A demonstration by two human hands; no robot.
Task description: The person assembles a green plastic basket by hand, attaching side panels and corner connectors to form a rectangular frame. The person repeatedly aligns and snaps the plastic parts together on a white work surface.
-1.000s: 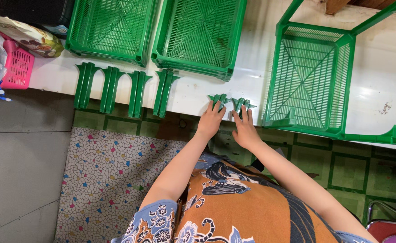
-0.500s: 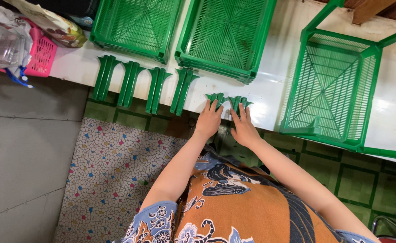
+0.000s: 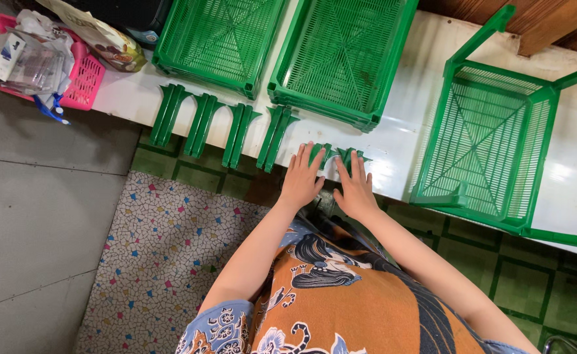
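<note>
My left hand lies flat on a small green plastic leg piece at the near edge of the white counter. My right hand rests beside it, fingers spread over a second green leg piece. The two hands almost touch. Neither hand grips its piece; the fingers press down on them. Several more green leg pieces lie in a row to the left, overhanging the counter edge.
Two green slatted plastic trays sit at the back of the counter. A green rack shelf with legs fitted stands at the right. A pink basket of packages is at far left. A patterned mat covers the floor.
The view has shifted, so the counter items sit further right and lower. Both hands have stayed on the two green pieces at the counter edge.
</note>
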